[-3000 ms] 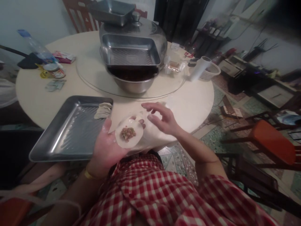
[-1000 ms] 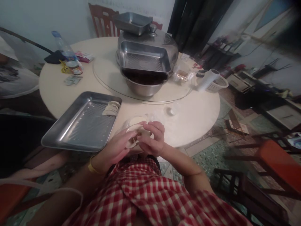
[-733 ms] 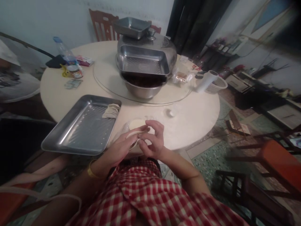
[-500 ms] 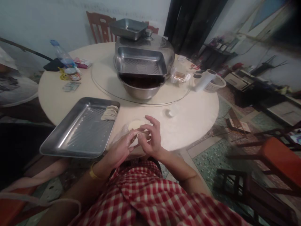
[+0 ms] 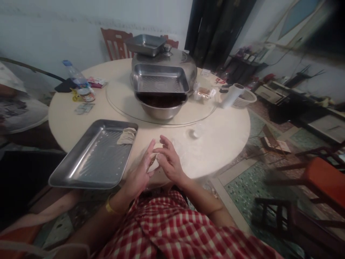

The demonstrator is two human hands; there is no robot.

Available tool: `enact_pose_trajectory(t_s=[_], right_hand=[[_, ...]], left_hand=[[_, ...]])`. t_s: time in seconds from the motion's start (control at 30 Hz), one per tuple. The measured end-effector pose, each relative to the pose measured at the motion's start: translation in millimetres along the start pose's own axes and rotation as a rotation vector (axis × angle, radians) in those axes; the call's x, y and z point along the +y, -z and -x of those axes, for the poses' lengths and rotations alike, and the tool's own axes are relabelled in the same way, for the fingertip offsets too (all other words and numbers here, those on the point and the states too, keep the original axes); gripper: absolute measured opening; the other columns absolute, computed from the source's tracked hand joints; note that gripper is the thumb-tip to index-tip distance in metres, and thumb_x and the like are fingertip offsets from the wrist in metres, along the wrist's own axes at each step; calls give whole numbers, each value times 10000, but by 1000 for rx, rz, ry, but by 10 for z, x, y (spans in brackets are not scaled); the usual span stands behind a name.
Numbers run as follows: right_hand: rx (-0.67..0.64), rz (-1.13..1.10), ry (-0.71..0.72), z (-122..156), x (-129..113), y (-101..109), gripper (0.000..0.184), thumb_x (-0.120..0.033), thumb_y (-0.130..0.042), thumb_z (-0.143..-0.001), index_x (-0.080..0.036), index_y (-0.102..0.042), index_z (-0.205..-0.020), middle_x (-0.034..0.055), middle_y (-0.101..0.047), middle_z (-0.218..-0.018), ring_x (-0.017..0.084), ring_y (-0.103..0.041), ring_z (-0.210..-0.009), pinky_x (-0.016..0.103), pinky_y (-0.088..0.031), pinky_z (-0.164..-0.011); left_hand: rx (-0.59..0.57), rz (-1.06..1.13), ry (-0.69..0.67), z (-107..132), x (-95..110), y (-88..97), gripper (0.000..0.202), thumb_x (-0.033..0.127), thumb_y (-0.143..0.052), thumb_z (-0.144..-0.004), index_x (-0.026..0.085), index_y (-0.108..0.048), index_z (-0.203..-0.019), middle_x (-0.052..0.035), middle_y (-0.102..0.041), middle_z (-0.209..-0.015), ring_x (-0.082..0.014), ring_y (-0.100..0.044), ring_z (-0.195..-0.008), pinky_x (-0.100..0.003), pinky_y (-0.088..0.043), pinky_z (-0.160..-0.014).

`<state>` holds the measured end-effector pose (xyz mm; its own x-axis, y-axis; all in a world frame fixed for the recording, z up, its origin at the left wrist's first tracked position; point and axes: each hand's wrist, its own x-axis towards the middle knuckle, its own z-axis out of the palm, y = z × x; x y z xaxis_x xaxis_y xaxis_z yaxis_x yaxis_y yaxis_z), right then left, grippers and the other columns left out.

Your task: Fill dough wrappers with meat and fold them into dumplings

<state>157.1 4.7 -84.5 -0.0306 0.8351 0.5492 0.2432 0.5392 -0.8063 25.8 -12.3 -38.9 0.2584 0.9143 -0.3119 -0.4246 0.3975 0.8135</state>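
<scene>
Two forearms (image 5: 206, 201) are converging at the near edge of the bench (image 5: 218, 151). The left hand (image 5: 140, 172) is cradling a partly folded dumpling (image 5: 153, 165) while the inward-curving right hand (image 5: 170, 162) is pinching its edge.

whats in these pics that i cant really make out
All in the head view:
Folded wrapper: most of its inside, hidden by its own fold, the left hand and the right hand.
Steel bowl: contents, lost in shadow beneath the tray above.
Jar: label, too small and blurred.
Person at left: cut off by the picture's edge.
</scene>
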Motion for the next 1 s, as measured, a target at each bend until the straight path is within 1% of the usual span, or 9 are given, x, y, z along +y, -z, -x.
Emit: enact_pose_trajectory(t_s=[0.1, 0.2, 0.3, 0.4, 0.47, 0.53, 0.63, 0.8, 1.0], right_hand=[[15, -43, -5, -15, -20, -21, 213, -371, -542, -921, -205, -671, -893, 131, -521, -1392, 238, -483, -1332, 434, -452, -1051], [62, -47, 22, -3, -60, -43, 209, -367, -543, -919, -198, -652, -865, 144, -551, -1355, 242, -500, -1314, 433, -467, -1026], [111, -26, 63, 6, -122, -35, 221, -383, -518, -930, -204, -640, -886, 139, -562, -1339, 229, -578, -1214, 418, -505, -968], [124, -41, 64, -4, -197, -2, 259, -403, -479, -950, -211, -630, -863, 113, -685, -1085, 228, -611, -1169, 420, -514, -958], [113, -126, -14, -10, -237, 13, 283, -427, -489, -944, -210, -622, -822, 96, -711, -959, 221, -640, -1116, 377, -549, -887], [104, -271, -163, -7, -257, 9, 297, -459, -531, -919, -204, -610, -789, 87, -717, -995, 163, -693, -844, 287, -571, -685], [72, -496, -386, 7, -258, -12, 307, -485, -602, -868, -196, -609, -766, 61, -719, -1019, 68, -585, -528, 209, -496, -464], [66, -617, -518, 22, -249, -6, 276, -470, -656, -834, -194, -677, -832, 42, -723, -1001, 77, -616, -579, 200, -537, -490], [109, -640, -533, 45, -269, 33, 235, -427, -674, -835, -194, -682, -798, 32, -713, -1039, 82, -653, -657, 183, -565, -516]], left_hand=[[24, -32, 11, 15, 19, 6, 529, 498, -574, -894, 397, -479, -1404, -17, -455, -1518, -241, -342, -1436, -391, -405, -1084], [18, -64, 18, 37, 42, 16, 538, 465, -588, -893, 381, -472, -1412, -26, -554, -1434, -226, -448, -1367, -347, -419, -1054], [-2, -112, -27, 42, 38, 61, 544, 476, -608, -877, 332, -507, -1391, -37, -671, -1256, -213, -592, -1194, -301, -443, -994], [26, -116, -121, 34, 34, 122, 501, 469, -637, -855, 278, -573, -1314, -21, -705, -1056, -187, -656, -961, -266, -479, -874], [61, -81, -141, 33, 58, 146, 422, 417, -657, -847, 256, -612, -1234, -3, -692, -960, -164, -647, -852, -248, -488, -792], [77, -8, -114, 37, 106, 152, 303, 358, -677, -837, 226, -648, -1108, 2, -677, -891, -149, -629, -793, -244, -489, -763], [33, 146, -46, 46, 186, 155, 141, 279, -723, -799, 177, -652, -866, -6, -652, -827, -135, -607, -782, -239, -490, -770], [15, 230, -80, 36, 233, 221, 198, 181, -774, -734, 147, -611, -627, 14, -575, -671, -88, -545, -672, -194, -482, -696], [54, 200, -167, 23, 176, 291, 217, 260, -845, -661, 136, -668, -648, 12, -601, -661, -81, -537, -660, -182, -466, -653]])
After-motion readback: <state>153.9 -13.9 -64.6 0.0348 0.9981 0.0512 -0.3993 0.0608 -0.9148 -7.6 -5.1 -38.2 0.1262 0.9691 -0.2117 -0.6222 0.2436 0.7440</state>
